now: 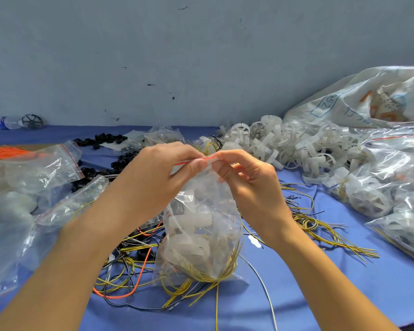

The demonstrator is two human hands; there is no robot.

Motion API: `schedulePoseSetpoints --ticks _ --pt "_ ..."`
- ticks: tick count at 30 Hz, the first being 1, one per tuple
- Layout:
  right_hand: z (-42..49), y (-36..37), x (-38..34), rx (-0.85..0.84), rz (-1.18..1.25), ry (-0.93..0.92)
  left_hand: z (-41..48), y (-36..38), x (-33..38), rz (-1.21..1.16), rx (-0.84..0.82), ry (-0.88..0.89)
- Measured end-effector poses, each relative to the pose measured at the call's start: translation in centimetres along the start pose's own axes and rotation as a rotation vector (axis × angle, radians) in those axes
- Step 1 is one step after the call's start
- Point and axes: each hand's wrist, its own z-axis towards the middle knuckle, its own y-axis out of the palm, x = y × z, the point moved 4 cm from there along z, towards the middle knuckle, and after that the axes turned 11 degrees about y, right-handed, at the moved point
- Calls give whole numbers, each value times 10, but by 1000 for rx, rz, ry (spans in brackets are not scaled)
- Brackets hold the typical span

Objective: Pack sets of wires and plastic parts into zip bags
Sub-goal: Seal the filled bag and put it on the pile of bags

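Both hands pinch the red zip strip of a bag at the counter's middle: left hand with thumb and fingers closed on it, right hand likewise. The bag holds white parts and yellow wires. The blue counter meets a grey-blue wall. A sack at its far right corner bears blue print, unreadable.

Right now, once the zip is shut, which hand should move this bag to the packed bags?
Right hand, probably. Both hands pinch the zip strip of the filled bag, but the packed bags lie on its side; the left hand would cross over.
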Motion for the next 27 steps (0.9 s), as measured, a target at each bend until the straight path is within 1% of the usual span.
schedulePoseSetpoints --ticks 8,20,27 --pt "0 3 5 -32 135 85 0 -2 -1 56 66 34" --pt "-2 4 4 48 112 57 -1 1 3 24 81 39" --pt "1 2 6 100 88 60 -2 1 3 65 72 9"
